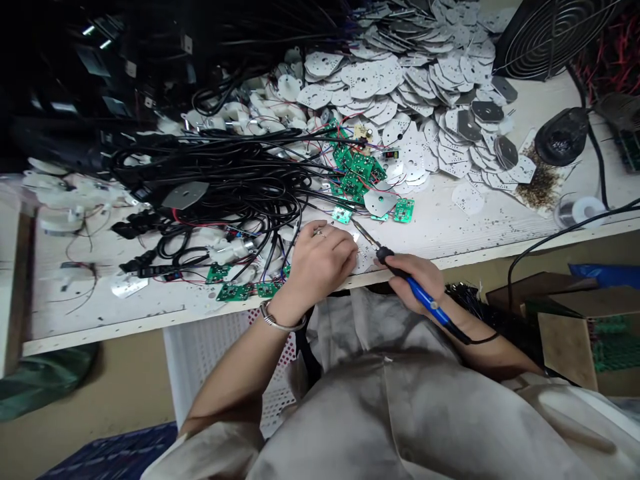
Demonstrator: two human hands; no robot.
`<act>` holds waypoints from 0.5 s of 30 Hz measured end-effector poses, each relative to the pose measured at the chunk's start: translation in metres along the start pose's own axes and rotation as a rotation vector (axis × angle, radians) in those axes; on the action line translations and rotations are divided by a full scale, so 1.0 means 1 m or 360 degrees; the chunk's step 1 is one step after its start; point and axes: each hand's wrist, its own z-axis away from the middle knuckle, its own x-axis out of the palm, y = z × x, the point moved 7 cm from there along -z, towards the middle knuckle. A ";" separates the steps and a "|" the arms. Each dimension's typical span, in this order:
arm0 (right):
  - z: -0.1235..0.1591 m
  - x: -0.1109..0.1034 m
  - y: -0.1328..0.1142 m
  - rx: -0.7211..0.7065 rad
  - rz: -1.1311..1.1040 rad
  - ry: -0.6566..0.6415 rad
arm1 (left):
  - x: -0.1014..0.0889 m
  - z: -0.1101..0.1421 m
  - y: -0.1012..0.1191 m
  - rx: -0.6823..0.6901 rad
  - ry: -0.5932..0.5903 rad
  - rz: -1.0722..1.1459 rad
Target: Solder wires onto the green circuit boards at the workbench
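Note:
In my right hand [420,283] is a blue soldering iron [424,297], its metal tip pointing up and left over the workbench. My left hand [326,259] is closed at the bench's front edge, fingers curled; what they hold, if anything, is hidden beneath them. Just beyond that hand lies a small green circuit board [341,213], close to the iron's tip. Another green board [403,210] lies to its right. A heap of green boards with thin red and blue wires [357,175] sits farther back.
Black cables [215,167] are piled on the left among white plastic parts [227,250]. Many flat white plates [375,80] cover the back. On the right are a black fan [553,33], a dark iron-cleaning holder [561,137] and a solder spool [586,211]. Below stands a cardboard box [567,350].

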 end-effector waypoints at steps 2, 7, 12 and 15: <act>0.010 -0.014 0.003 0.0109 -0.0101 0.0234 | -0.001 0.000 0.000 0.0041 0.0010 -0.0007; 0.033 -0.020 0.025 0.0481 -0.0348 0.0431 | -0.002 0.001 0.000 0.0097 0.0021 -0.0014; 0.029 -0.018 0.021 0.0357 -0.0353 0.0393 | 0.002 0.001 0.000 0.0093 -0.0073 -0.0043; 0.021 -0.021 0.014 0.0315 -0.0283 0.0354 | 0.002 0.001 0.000 0.0091 -0.0110 -0.0052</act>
